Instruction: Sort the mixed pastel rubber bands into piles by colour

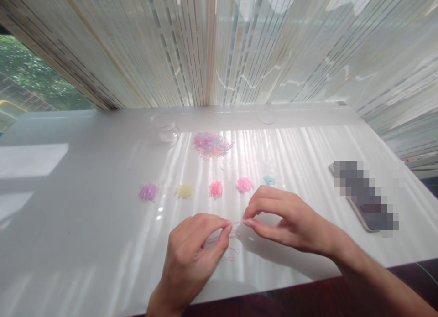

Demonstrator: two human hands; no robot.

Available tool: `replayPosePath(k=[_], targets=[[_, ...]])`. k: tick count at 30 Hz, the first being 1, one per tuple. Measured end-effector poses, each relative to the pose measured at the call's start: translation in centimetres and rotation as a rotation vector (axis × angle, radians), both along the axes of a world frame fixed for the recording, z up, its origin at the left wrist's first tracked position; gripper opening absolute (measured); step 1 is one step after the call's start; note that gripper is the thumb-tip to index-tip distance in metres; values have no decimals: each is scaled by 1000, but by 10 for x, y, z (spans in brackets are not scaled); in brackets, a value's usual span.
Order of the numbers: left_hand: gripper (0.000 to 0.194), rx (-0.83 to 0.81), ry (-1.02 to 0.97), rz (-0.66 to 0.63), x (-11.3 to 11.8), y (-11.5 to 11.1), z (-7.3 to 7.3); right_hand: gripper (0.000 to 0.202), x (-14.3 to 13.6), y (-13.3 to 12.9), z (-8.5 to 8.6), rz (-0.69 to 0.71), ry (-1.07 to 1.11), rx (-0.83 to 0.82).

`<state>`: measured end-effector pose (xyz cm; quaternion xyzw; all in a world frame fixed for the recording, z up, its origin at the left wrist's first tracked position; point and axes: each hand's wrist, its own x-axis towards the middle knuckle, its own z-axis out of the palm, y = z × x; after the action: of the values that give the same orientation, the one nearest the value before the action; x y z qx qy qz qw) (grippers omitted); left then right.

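Pinching a thin, pale pink loop [237, 222] with left hand [191, 251] and right hand [290, 216]; just past fingertips, small round pink loop pile [244, 184].

White table [85, 207] in sunlight.
A mixed-colour heap of loops [210, 143] lay behind five piles [215, 189], with a clear container [169, 135] to its left and a pixelated object [366, 198] at right.

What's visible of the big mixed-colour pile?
The mixed pile is a loose, roughly oval heap of thin loops, pink, purple and pale blue, apparently rubbery, with strays at its edges. It lies on the white table, beyond the row of small piles. Neither the left hand nor the right hand touches it.
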<state>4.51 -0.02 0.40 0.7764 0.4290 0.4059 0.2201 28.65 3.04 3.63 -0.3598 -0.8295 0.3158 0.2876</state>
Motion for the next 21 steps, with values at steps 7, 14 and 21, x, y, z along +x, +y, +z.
replayPosePath(k=[7, 14, 21], targets=[[10, 62, -11, 107, 13, 5, 8, 6, 6, 34, 12, 41, 127, -370], [12, 67, -14, 160, 17, 12, 1, 7, 8, 35, 1, -43, 104, -333], [10, 54, -10, 137, 18, 11, -3, 3, 7, 27, -8, -84, 114, -233]])
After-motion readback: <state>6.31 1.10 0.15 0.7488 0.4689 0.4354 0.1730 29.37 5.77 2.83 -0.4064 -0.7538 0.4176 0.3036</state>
